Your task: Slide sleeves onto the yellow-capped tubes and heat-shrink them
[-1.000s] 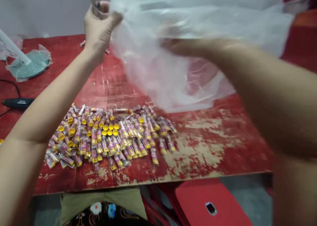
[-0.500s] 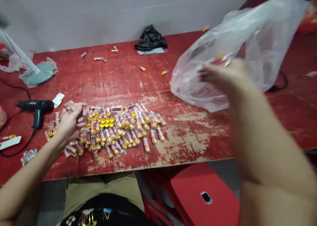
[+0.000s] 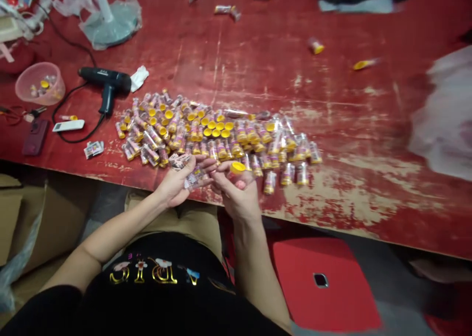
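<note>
Just off the near edge of the worn red wooden surface (image 3: 368, 80), the two hands met above the lap. The right grip (image 3: 236, 191) was closed on a small clear tube with a yellow cap (image 3: 238, 168), cap pointing up and away from the body, pinched at the fingertips. The left grip (image 3: 177, 181), touching the right at the fingertips, was curled around a few small printed clear wrappers (image 3: 193, 178).

Both held things hung directly near-side of a wide pile of like yellow-capped tubes (image 3: 217, 132); most of these lay on their sides, while a few in the middle stood cap up. Each carried a pink and purple printed band.

To the far left of the pile lay a black heat gun (image 3: 105, 80) with its cord, and beyond it a pink plastic bowl (image 3: 40, 83). A red plastic stool (image 3: 324, 282) stood below the surface, near right.

The tube's body was mostly hidden by fingers, the wrappers' print was too blurred to read, and a pale clear plastic bag (image 3: 446, 120) at the right was smeared by motion.
</note>
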The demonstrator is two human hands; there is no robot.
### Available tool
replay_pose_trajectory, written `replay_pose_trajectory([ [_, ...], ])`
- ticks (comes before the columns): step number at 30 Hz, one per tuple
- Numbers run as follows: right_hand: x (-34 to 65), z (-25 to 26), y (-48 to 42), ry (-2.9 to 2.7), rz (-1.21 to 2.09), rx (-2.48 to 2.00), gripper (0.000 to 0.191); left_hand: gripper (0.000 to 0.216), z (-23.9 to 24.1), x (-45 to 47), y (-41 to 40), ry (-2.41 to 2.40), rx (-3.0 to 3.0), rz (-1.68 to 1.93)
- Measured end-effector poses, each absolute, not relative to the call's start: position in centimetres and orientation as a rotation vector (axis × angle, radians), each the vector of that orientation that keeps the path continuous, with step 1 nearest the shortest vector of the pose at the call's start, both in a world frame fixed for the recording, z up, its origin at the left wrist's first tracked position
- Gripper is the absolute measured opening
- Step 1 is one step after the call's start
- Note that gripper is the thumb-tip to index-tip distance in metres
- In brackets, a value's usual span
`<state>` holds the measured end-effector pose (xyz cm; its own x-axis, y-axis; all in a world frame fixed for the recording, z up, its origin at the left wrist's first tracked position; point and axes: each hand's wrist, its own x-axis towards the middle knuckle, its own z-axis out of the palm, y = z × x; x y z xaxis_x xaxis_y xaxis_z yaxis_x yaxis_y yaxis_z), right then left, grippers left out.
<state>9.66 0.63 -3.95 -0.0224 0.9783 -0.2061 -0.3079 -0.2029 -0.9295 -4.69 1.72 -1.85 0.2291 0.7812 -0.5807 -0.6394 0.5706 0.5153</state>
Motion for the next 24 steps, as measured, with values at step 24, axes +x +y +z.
replay_pose_trajectory([
  [24,6.9,-6.2,-0.6,-0.962,1.416,-1.257,0.037,0.031,-3.0,-4.4,-0.8,1.223,0.074,1.204],
])
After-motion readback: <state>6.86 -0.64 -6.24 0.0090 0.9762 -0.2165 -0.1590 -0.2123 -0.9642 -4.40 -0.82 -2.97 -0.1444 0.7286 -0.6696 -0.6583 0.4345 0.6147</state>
